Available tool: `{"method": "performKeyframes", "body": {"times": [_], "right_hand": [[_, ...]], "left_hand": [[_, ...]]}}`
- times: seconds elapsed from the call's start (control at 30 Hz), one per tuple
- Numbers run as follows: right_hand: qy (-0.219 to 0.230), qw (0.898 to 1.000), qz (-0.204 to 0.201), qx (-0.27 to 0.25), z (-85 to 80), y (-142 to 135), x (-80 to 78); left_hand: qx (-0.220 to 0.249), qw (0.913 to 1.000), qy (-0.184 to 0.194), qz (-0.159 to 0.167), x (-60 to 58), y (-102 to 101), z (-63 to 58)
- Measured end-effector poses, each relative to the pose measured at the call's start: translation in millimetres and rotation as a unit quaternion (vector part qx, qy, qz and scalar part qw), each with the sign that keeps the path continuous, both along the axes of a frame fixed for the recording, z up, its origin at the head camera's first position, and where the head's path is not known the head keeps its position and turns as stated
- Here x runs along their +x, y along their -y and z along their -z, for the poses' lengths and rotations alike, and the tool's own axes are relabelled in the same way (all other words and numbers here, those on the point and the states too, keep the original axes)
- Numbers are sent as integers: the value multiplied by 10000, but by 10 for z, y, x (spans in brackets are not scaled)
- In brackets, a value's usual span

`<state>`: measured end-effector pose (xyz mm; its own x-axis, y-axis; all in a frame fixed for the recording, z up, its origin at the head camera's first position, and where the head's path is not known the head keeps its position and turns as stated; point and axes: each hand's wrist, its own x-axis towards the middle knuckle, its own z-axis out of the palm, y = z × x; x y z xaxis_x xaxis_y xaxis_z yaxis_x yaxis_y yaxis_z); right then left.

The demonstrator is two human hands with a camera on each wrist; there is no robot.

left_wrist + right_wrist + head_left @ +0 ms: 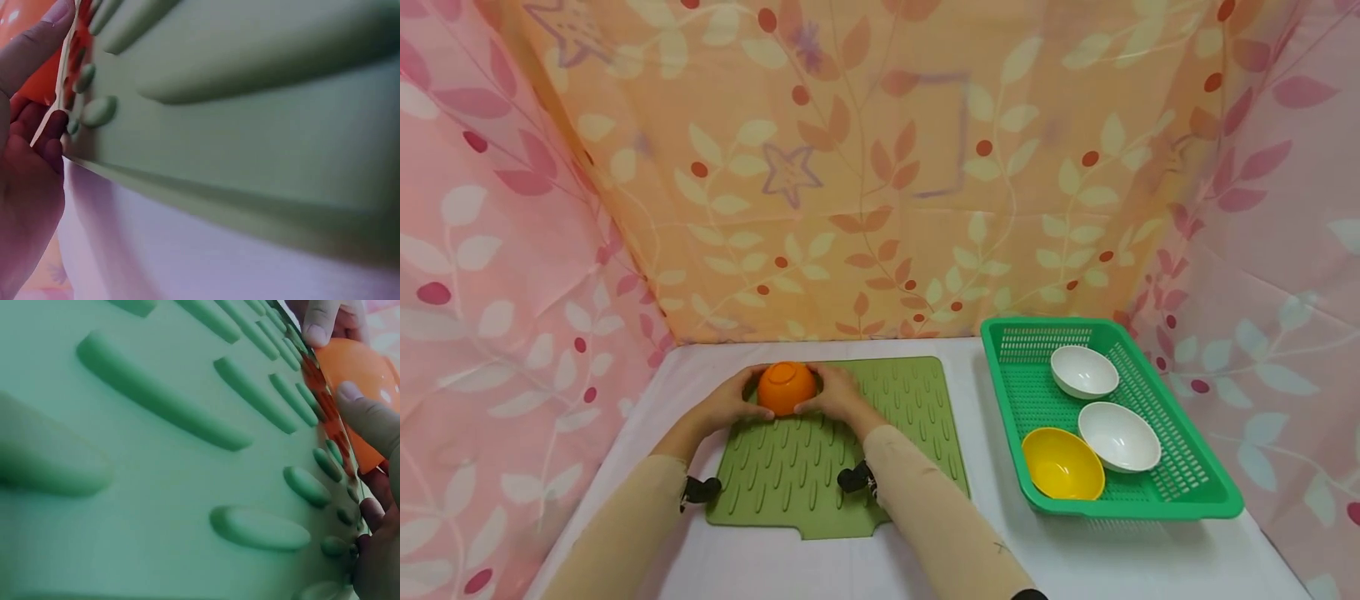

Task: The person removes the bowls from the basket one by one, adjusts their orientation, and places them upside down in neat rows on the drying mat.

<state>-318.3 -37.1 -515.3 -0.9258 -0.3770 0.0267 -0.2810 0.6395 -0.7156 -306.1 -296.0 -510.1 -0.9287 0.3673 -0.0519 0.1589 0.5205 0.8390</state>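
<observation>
An orange bowl (pixel 786 388) is upside down at the far left part of a green ridged drying mat (pixel 820 479), its base facing up. My left hand (pixel 732 402) grips the bowl from the left, thumb on the near side. From the right my right hand (pixel 841 395) grips the same bowl, its thumb also toward me. In the right wrist view both thumbs press on the orange bowl (pixel 369 375) close above the mat's ridges. The left wrist view shows only an edge of the bowl (pixel 37 84) behind the left thumb.
To the right stands a green plastic basket (pixel 1003 417) with slotted walls. Inside it are a yellow bowl (pixel 1063 467) and two white bowls, one farther back (pixel 1084 372) and one nearer (pixel 1120 437). Patterned curtains (pixel 865 167) enclose the white-covered table (pixel 1000 550) at the back and sides.
</observation>
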Motion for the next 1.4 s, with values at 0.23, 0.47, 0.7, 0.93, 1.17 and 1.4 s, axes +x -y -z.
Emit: {"method": "performKeyframes", "body": {"times": [0.23,0.47,0.7,0.93,1.17,1.4], "right_hand": [[-103,9999,128,-19,37,55,38],[-126,9998,167,42,51,72,64],[-135,9998,133,110,34,82,82],[-279,9993,41,235,15,79,83],[-284,9993,71,238,-6,75,93],[-211,9998,31,7,-67,73,156]], "left_hand": [[-59,10000,28,61,20,42,31],[-134,9998,119,66,28,42,27],[-201,9995,204,93,20,36,31],[-316,9994,36,156,-4,28,52],[-243,9995,16,178,-28,-1,91],[-236,9996,124,130,-20,-13,93]]}}
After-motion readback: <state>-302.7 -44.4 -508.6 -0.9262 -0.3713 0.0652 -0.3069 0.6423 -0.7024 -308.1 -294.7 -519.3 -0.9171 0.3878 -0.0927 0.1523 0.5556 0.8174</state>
